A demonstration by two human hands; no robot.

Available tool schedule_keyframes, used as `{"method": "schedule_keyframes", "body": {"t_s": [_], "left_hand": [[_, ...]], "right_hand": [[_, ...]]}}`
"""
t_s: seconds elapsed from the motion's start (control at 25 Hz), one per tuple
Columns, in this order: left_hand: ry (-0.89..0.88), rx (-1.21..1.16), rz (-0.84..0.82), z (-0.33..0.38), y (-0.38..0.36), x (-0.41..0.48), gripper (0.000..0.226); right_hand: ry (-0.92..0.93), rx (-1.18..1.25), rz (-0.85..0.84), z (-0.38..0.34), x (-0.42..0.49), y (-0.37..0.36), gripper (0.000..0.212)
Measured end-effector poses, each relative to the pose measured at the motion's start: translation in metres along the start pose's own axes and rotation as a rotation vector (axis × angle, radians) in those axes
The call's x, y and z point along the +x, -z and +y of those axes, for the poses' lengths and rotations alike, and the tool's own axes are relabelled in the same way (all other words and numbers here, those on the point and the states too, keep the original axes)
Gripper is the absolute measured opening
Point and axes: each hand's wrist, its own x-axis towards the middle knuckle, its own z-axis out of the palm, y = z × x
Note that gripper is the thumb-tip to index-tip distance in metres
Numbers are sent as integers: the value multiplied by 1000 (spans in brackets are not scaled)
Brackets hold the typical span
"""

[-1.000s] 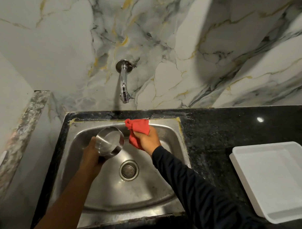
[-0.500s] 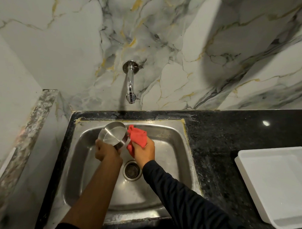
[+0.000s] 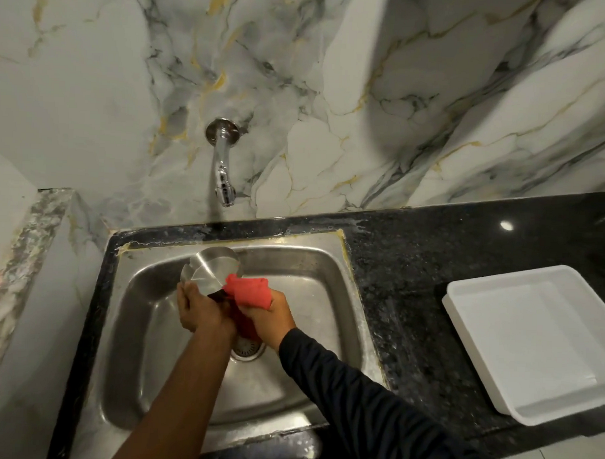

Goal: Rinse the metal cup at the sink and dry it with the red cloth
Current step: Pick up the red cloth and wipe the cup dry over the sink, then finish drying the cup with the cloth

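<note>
L hand: left hand [image 3: 202, 308] is closed round the lower part of the metal cup [image 3: 211, 272], fingers wrapped, knuckles twd camera; bare forearm comes up from bottom edge, reaching fwd over the basin.
R hand: right hand [image 3: 269, 314] is fisted on the red cloth [image 3: 249, 292], cloth bunched up above the fingers w/ a tail hanging below the palm; dark sleeve [image 3: 356, 403] to the wrist, arm coming in diagonally from lower right.
Cup: held above the sink [image 3: 330, 275], tilted, body leaning up and away twd the back rim; which end faces up, can't tell.
Cloth vs cup: cloth pressed against the cup's right side, touching it; the two hands sit right beside each other, nearly touching.
Tap: wall tap [image 3: 222, 164] straight behind the cup; can't see water running.
Drain: drain [image 3: 247, 347] partly hidden below the wrists.
Counter: black counter [image 3: 413, 267] to the right, white tray [image 3: 530, 343] on it, well apart from the hands.
</note>
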Motion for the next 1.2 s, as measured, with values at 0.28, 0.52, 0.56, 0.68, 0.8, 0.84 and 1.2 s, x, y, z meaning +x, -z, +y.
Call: {"method": "schedule_keyframes", "body": {"t_s": [0.28,0.52,0.56,0.68,0.8,0.84,1.2], "left_hand": [[32,202,-233,-75,7,-88,40],[34,376,-395,-210,18,-210,39],[27,399,-397,-235,19,-230,38],[3,454,-441,-302,18,-284,38],[-21,469,-442,-350,8,-324,34],[-23,481,-435,-362,6,-332,33],[-57,574,-459,-421,3,-383,33]], "right_hand": [[-149,304,216,-16,-89,169,38],[-81,455,559,-62,-176,424,25],[-73,434,612,-69,-185,473,25],[-144,244,748,-86,-187,603,27],[-247,158,733,-97,-170,674,35],[-278,182,668,-100,-160,683,34],[-477,-1218,470,-107,-130,715,75]]}}
